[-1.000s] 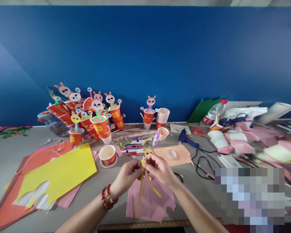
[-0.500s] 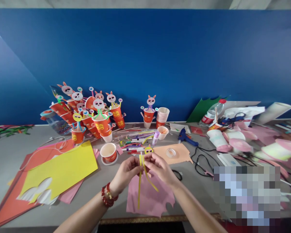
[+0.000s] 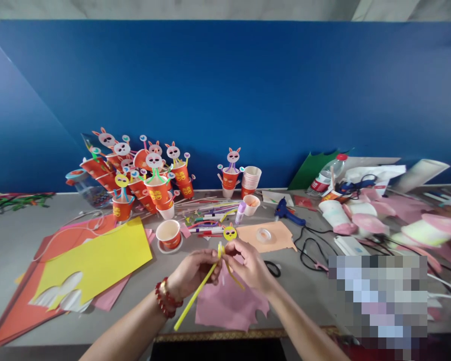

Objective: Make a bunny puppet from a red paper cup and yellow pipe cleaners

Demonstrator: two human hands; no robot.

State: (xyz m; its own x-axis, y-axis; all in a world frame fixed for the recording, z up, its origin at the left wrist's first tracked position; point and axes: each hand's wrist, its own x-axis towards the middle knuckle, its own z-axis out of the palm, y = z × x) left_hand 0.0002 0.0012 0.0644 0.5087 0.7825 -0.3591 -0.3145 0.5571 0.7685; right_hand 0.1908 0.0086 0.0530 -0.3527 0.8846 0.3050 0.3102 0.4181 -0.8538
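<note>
Grey tabletop (image 3: 308, 288), both hands (image 3: 191, 275) pinched tight on yellow strip (image 3: 195, 299), pink paper (image 3: 229, 313) beneath

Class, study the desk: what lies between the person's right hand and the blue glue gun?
In the head view, a peach sheet lies between the right hand and the blue glue gun, with a small round clear dish on it.

left hand (image 3: 188, 273): bare | left wrist (image 3: 168, 297): glossy dark-red round beads (image 3: 160, 301) in two rows, gold-coloured piece (image 3: 164, 286) among them | right hand (image 3: 250, 265): bare | forearms (image 3: 130, 323): uncovered
</note>
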